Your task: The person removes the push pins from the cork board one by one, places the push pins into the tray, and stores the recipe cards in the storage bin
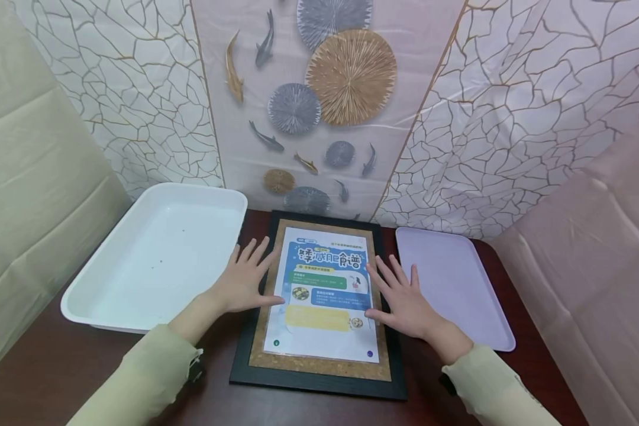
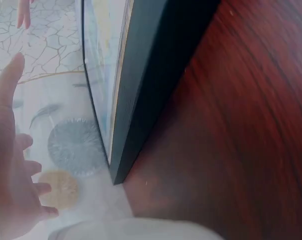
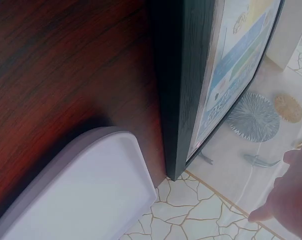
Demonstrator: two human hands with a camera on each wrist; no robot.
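A black-framed cork board [image 1: 319, 371] lies on the table, bearing a printed sheet [image 1: 325, 296] in blue, green and yellow. Small round spots, one green and one purple, mark the sheet's lower corners. Over the board's left side is my left hand [image 1: 247, 281], fingers spread and straight. My right hand [image 1: 404, 300] is spread likewise over the right side. Neither hand holds anything. In the left wrist view, the left hand [image 2: 8, 165] appears apart from the frame's edge [image 2: 136, 95]. The right wrist view shows the right hand [image 3: 291, 195] off the frame too.
To the left sits a large white tray [image 1: 138, 254] with raised walls. On the right lies a shallow lilac tray [image 1: 452, 284], close to the board. A patterned cloth [image 1: 255, 165] rises behind the dark wooden table [image 1: 213, 402].
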